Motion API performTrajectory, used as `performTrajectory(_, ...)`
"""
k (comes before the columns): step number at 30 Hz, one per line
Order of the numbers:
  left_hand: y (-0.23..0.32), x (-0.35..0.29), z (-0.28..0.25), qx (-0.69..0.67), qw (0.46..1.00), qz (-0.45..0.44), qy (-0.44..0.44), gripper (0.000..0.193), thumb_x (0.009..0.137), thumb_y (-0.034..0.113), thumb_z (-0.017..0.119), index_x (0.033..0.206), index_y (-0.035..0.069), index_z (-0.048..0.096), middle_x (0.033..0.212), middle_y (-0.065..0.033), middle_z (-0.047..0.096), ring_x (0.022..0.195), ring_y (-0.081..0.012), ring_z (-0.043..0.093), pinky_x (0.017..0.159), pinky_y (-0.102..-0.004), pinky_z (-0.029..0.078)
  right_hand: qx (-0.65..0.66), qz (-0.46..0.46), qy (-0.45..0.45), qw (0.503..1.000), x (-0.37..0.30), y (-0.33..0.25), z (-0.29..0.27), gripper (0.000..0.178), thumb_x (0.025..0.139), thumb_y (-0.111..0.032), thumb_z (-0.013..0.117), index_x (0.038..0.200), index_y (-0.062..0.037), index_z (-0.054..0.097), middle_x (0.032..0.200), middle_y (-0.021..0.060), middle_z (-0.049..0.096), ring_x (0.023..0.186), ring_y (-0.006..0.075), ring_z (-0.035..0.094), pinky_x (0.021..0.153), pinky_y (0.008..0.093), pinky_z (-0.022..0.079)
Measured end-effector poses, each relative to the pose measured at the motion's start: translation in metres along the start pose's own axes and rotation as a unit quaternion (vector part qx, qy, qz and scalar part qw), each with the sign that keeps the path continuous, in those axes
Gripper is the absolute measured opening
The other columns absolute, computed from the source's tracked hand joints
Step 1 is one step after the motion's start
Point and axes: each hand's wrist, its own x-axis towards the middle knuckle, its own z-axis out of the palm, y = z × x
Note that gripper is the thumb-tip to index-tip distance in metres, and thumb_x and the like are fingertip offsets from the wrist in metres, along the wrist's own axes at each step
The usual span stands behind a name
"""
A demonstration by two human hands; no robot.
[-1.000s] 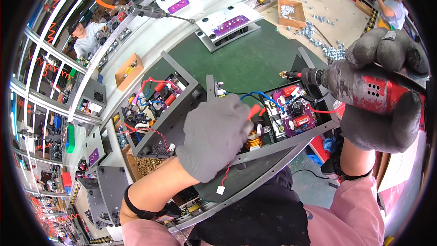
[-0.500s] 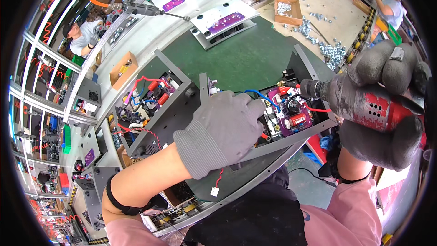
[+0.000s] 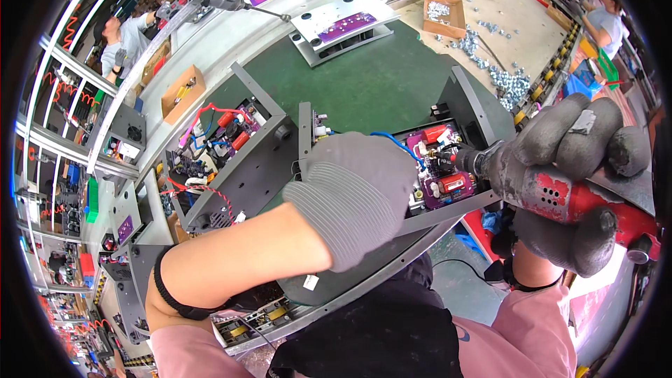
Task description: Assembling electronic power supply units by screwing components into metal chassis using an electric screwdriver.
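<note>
Evidently, steadiness mattered most, since the dark nose (image 3: 476, 162) of your worn red-and-grey power driver (image 3: 553, 192) was at the right side of the purple circuit board with red cylindrical parts (image 3: 432, 199). That board lay inside the open-topped dark-grey sheet-metal chassis (image 3: 448, 211), right of centre in the frame. Whether the tip touched anything could not be told from this view. To do this well, you would have wanted the tip seated squarely and pressed lightly, because the crowded parts around it left little room for a slip. The thin blue wire (image 3: 395, 141), running from behind your left glove toward the board, was best kept clear of the tool's end.

Your right hand (image 3: 570, 136), in a dark-grey work glove, was wrapped around the driver at the right of the frame. Your right forearm (image 3: 535, 269) rose from the lower right, and the tool lay slanted, nose toward the upper left.

Your left hand (image 3: 364, 189), in a grey glove with a ribbed cuff, lay over the left part of the chassis, its back upward. Your left forearm (image 3: 245, 259) crossed from the lower left. Its fingers were hidden, so I could not tell whether they grasped anything. Bracing the chassis with them would probably have helped. With 2 chassis side by side, the left-hand dark-grey metal unit (image 3: 245, 175) limited your wrist room.
</note>
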Motion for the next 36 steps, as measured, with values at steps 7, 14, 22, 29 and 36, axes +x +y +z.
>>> performTrajectory(7, 0.001, -0.006, 0.026, -0.112, 0.987, -0.11, 0.035, 0.014, 0.075, 0.021, 0.058, 0.073, 0.007, 0.062, 0.076, -0.0101, 0.059, 0.071, -0.0296, 0.061, 0.064, -0.0425, 0.049, 0.091, 0.149, 0.114, 0.978, -0.013, -0.01, 0.027, 0.036, 0.082, -0.027, 0.066, 0.106, -0.011, 0.044, 0.082, 0.0068, 0.047, 0.077, 0.0212, 0.054, 0.053, 0.0303, 0.053)
performTrajectory(14, 0.004, -0.013, 0.024, -0.098, 0.988, -0.102, 0.055, 0.016, 0.081, 0.023, 0.059, 0.076, 0.008, 0.062, 0.079, -0.0085, 0.058, 0.067, -0.0297, 0.061, 0.063, -0.0409, 0.05, 0.177, 0.213, 0.125, 0.953, -0.024, 0.006, 0.03, 0.035, 0.083, -0.026, 0.068, 0.099, -0.0099, 0.043, 0.078, 0.0074, 0.047, 0.076, 0.0226, 0.056, 0.051, 0.0308, 0.054)
performTrajectory(22, -0.006, -0.027, 0.035, -0.176, 0.979, -0.047, 0.088, 0.013, 0.082, 0.022, 0.058, 0.086, 0.01, 0.062, 0.082, -0.007, 0.055, 0.075, -0.0266, 0.06, 0.066, -0.0401, 0.049, 0.067, 0.195, 0.157, 0.966, -0.024, -0.007, 0.051, 0.039, 0.082, -0.025, 0.068, 0.106, -0.007, 0.043, 0.081, 0.0088, 0.048, 0.072, 0.0231, 0.055, 0.057, 0.0312, 0.052)
performTrajectory(29, -0.021, -0.029, 0.033, -0.177, 0.982, 0.047, 0.04, 0.011, 0.08, 0.01, 0.057, 0.081, 0.005, 0.066, 0.087, -0.0129, 0.058, 0.076, -0.03, 0.063, 0.064, -0.0429, 0.051, -0.017, 0.286, 0.05, 0.957, 0.009, 0.003, 0.066, 0.044, 0.076, -0.018, 0.076, 0.106, -0.003, 0.047, 0.086, 0.0121, 0.057, 0.068, 0.0173, 0.058, 0.051, 0.0251, 0.048)
performTrajectory(36, -0.018, -0.027, 0.02, -0.116, 0.993, 0.034, -0.019, 0.012, 0.078, 0.012, 0.059, 0.081, 0.004, 0.068, 0.08, -0.0129, 0.066, 0.074, -0.0315, 0.067, 0.062, -0.0411, 0.054, -0.18, 0.238, -0.039, 0.954, 0.004, 0.017, 0.074, 0.039, 0.075, -0.02, 0.077, 0.097, -0.0055, 0.047, 0.077, 0.0073, 0.056, 0.068, 0.0166, 0.057, 0.057, 0.0276, 0.047)
